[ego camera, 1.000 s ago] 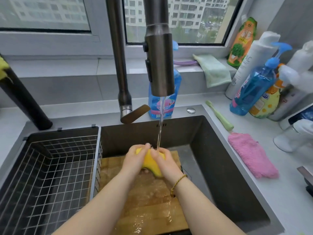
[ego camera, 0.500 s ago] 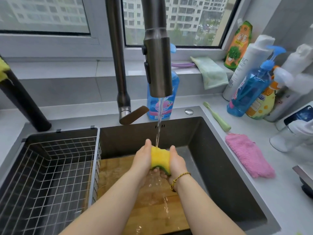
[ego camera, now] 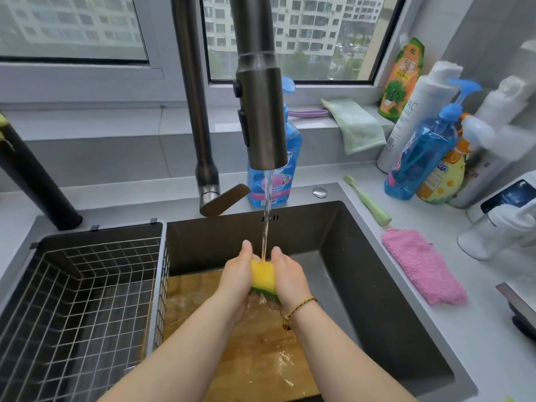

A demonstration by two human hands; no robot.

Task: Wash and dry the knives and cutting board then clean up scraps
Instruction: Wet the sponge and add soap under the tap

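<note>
Far left: black cylinder (ego camera: 37,184) leaning on the counter. Just right of it, wire basket (ego camera: 81,309) hung in the left part of the sink (ego camera: 377,285).

Centre: faucet spray head (ego camera: 261,117) is running, and a thin water stream (ego camera: 266,216) lands on top of the sponge (ego camera: 263,275). Faucet lever (ego camera: 224,198) sits at the base of the neck, angled right. Blue soap bottle (ego camera: 278,181) stands behind the stream at the far sink edge.

Left hand (ego camera: 236,275) and right hand (ego camera: 290,278) clamp the yellow/green sponge between them, one hand each side, thumbs pointing up. Fingers are under the sponge, mostly hidden. Tight grip on both sides, green scrub face down. Bracelet (ego camera: 298,307) on the right wrist.

Cutting board (ego camera: 261,367) lies flat in the sink bottom, right under the hands. It is wet, with water running over it, and its left edge is against the basket.

Right of the sink: green brush (ego camera: 367,200) on the counter, pink cloth (ego camera: 420,265) nearer, flat by the sink rim. Green cloth (ego camera: 356,126) hangs off the window sill. Cluster of bottles (ego camera: 420,158) at far right.
</note>
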